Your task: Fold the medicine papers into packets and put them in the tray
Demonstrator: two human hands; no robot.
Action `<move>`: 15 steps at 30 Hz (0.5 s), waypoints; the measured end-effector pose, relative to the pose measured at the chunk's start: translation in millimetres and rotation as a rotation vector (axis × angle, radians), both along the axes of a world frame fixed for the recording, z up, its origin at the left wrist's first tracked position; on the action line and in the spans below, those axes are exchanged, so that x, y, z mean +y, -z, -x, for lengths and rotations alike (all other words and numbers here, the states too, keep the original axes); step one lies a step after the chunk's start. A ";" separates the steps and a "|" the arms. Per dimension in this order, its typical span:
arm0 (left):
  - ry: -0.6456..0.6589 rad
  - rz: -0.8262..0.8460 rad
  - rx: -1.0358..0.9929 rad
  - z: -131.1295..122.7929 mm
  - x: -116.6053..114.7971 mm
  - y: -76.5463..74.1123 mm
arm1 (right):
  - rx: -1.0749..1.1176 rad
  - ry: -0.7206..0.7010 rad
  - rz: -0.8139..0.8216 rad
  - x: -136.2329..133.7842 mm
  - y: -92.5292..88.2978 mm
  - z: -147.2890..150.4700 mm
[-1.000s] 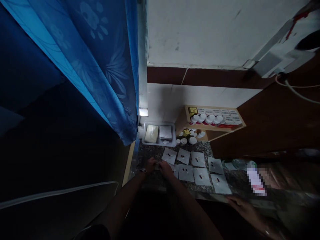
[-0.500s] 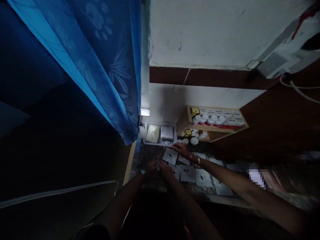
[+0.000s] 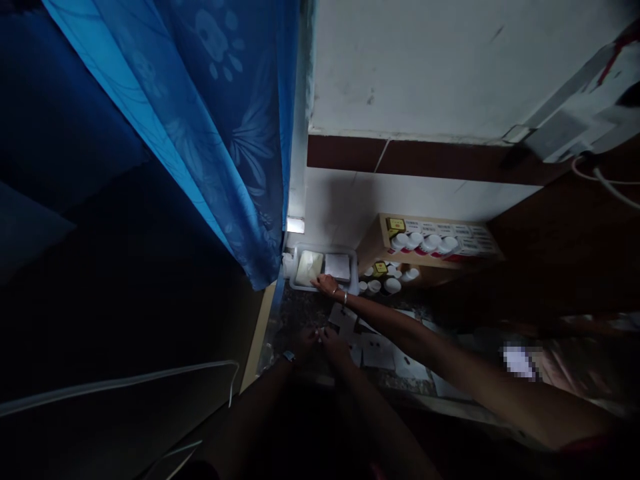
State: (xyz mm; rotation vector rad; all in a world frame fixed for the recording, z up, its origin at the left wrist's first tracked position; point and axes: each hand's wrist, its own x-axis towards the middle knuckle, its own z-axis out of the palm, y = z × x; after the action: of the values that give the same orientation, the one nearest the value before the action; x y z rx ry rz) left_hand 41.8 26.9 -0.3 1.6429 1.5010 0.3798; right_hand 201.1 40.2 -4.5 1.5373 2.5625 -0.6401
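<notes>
My left hand (image 3: pixel 307 340), with a watch at the wrist, is close over the dark counter near its left end. Fingertip to fingertip with it, my right hand (image 3: pixel 334 345) is closed too. Between them shows a small white piece, perhaps paper (image 3: pixel 320 333); the dim light hides its exact kind. Just right of my hands lie white paper squares (image 3: pixel 377 350), several bearing small dark and pale pills. Beyond, a clear plastic tray (image 3: pixel 306 288) holds a pale yellow packet (image 3: pixel 307 265) and a stack of white paper (image 3: pixel 338 265).
A co-worker's hand (image 3: pixel 327 285) with bangles reaches in from the right to the tray's yellow packet. Behind stands a wooden shelf (image 3: pixel 373 247) with white-capped bottles (image 3: pixel 429 244) and boxes. A blue curtain (image 3: pixel 250 167) hangs at left; a socket and cable (image 3: pixel 595 160) are upper right.
The co-worker's hand has moved left from the tray's front right corner to the yellow packet. My hands stay together at nearly the same spot. The view has shifted slightly.
</notes>
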 end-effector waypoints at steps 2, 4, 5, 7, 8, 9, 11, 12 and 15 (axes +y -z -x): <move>0.071 -0.046 0.066 3.4 -4.2 -0.4 | 0.016 -0.008 -0.019 -2.9 0.6 -0.2; 0.125 -0.080 0.129 7.0 -8.7 -0.8 | 0.023 -0.022 -0.041 -7.0 2.3 0.0; 0.148 -0.098 0.160 8.6 -10.8 -0.8 | 0.018 -0.031 -0.049 -9.4 3.6 0.6; 0.184 -0.134 0.221 11.6 -14.8 0.0 | 0.001 -0.040 -0.059 -14.1 6.7 3.1; 0.199 -0.151 0.251 13.2 -16.6 0.7 | -0.007 -0.038 -0.060 -16.1 8.3 5.3; 0.214 -0.168 0.279 15.1 -18.3 1.6 | -0.009 -0.035 -0.059 -17.6 9.7 7.9; 0.246 -0.199 0.335 20.0 -21.6 3.6 | -0.009 -0.028 -0.050 -18.8 11.3 14.8; 0.266 -0.213 0.360 23.1 -23.3 4.6 | -0.008 -0.026 -0.046 -18.7 11.4 18.6; 0.341 -0.248 0.423 33.3 -27.1 6.4 | 0.003 -0.012 -0.052 -16.8 9.6 29.7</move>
State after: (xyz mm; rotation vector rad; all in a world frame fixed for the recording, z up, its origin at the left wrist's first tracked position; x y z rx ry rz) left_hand 8.4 -0.2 -6.6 2.2399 1.4714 0.0269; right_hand 171.3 23.3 -14.0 1.5358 2.6089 -0.5786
